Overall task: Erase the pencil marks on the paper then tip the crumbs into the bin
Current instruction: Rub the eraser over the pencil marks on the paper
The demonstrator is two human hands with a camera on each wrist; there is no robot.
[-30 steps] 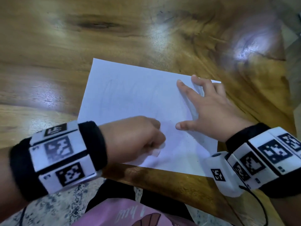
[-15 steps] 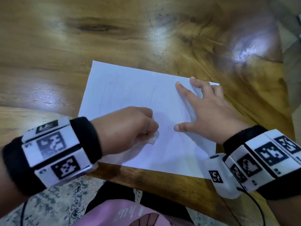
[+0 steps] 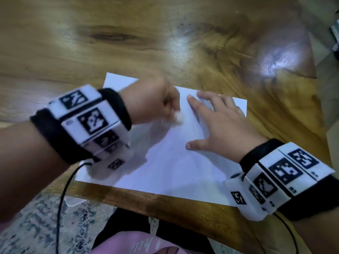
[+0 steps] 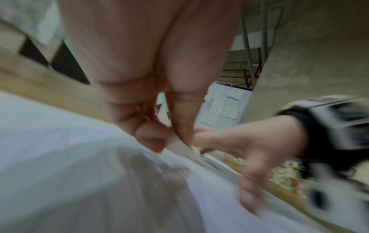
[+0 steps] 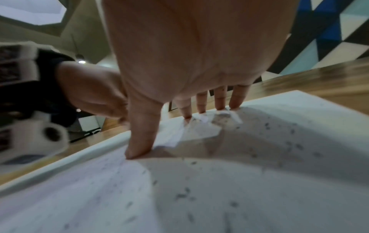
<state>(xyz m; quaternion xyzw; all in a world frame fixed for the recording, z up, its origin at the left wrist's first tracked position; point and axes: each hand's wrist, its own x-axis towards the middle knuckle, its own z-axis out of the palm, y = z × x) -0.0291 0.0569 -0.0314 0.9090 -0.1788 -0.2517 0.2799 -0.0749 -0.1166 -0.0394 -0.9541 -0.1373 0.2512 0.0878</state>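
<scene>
We pinch the white eraser in the curled fingers of our left hand and rub it on the upper middle of the paper, which lies flat at the near edge of the wooden table. Our right hand presses the sheet with fingers spread flat, holding nothing. For a clean pass, we judge short strokes away from the pressing hand best, so the sheet does not buckle. Dark crumbs dot the paper. Motion blur obscures the eraser's contact; the pencil marks are too faint to trace; no bin is in view.
</scene>
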